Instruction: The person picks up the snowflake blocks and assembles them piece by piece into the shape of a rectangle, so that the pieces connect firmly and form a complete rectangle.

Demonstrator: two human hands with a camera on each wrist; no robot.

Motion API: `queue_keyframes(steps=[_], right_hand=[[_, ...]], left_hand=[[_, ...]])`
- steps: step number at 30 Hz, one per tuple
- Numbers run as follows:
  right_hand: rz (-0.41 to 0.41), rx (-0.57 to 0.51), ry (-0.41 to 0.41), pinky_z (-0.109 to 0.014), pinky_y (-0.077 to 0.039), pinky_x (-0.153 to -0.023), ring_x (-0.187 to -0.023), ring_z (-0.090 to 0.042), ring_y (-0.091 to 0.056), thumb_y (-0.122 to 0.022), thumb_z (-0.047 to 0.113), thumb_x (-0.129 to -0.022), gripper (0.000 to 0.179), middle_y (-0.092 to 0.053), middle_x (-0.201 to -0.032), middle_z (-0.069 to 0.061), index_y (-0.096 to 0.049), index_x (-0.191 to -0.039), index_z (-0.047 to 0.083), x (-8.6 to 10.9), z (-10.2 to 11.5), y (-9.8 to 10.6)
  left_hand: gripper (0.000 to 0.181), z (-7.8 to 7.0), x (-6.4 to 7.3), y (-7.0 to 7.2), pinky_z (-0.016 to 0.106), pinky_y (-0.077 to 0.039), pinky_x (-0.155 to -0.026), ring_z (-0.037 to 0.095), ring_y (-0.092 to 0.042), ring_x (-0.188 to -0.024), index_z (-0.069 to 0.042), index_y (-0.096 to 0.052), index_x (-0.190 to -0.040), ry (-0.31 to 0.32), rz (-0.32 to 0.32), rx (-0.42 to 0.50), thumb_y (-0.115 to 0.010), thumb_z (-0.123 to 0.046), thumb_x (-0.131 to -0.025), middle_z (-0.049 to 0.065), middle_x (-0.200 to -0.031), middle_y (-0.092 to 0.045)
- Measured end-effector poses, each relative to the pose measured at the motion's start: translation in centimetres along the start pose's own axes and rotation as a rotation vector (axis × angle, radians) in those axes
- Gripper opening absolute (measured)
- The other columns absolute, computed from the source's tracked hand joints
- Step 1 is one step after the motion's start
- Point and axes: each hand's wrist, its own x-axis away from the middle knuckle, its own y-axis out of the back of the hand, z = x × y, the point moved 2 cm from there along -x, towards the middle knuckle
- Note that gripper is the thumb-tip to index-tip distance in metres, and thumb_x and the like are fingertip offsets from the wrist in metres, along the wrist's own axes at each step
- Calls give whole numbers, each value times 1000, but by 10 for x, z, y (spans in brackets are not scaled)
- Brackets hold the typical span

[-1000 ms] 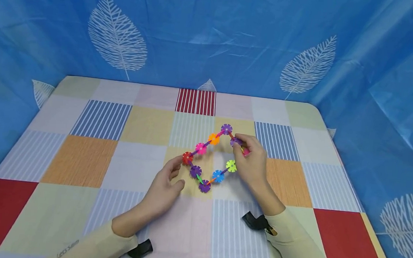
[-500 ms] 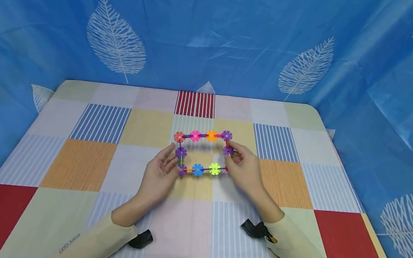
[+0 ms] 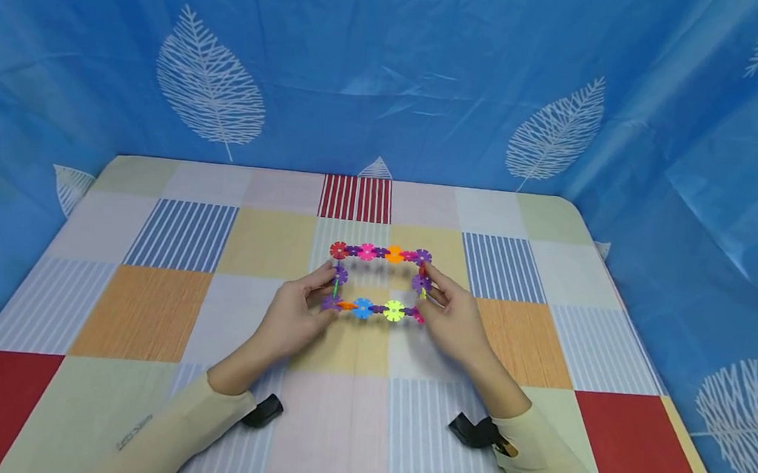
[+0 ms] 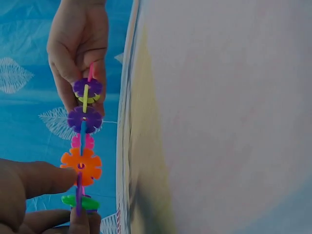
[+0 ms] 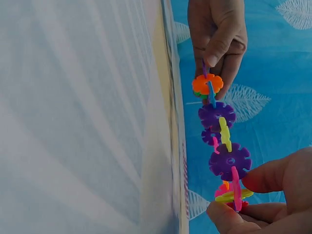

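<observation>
Colourful notched snowflake discs, slotted together edge to edge, make up a rectangular ring (image 3: pixel 363 308). Both hands hold it up over the table, one at each short side. My left hand (image 3: pixel 292 317) pinches the left side between thumb and fingers, near a purple corner disc (image 3: pixel 331 303). On the right side, my right hand (image 3: pixel 459 321) grips near the pink corner disc (image 3: pixel 419 315), partly hidden by the thumb. Red (image 3: pixel 338 250), pink, orange and purple discs line the far side. In the right wrist view, a pink disc (image 5: pixel 236 189) stands edge-on between the right thumb and fingers.
A patchwork-patterned cloth (image 3: pixel 337 426) covers the table. Blue curtains (image 3: pixel 392 74) with white leaf prints hang behind and along both sides. Black straps (image 3: pixel 473 431) sit at both wrists, by the pale sleeves (image 3: pixel 169 435).
The ring has turned from a tilted diamond to a level rectangle facing the head camera. My left hand went from touching near the red disc to pinching the left side; the right kept its hold.
</observation>
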Motion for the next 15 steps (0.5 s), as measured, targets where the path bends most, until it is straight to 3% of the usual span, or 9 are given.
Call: queue_keyframes(steps=[7, 10, 15], right_hand=[[56, 150, -59, -23, -42, -97, -132, -20, -44, -60, 1, -92, 60, -40, -149, -13, -38, -148, 4, -4, -24, 2], [81, 194, -91, -24, -43, -96, -131, -21, -45, -60, 4, -93, 59, -41, -147, -16, -38, -148, 4, -2, -26, 1], [106, 275, -92, -28, -46, -94, -127, -24, -49, -60, 8, -94, 59, -45, -144, -20, -37, -148, 1, 0, -27, 1]], left_hand=[[62, 1, -3, -3, 38, -39, -104, 29, -42, -133, 6, -55, -133, -1, 68, -345, -76, 6, -75, 16, -148, -40], [61, 1, -3, -4, 43, -37, -106, 31, -41, -133, 4, -57, -132, -2, 106, -429, -77, 3, -75, 14, -147, -43], [60, 1, -1, -3, 44, -41, -103, 33, -47, -128, 4, -56, -132, -58, 126, -502, -77, -2, -77, 16, -146, -44]])
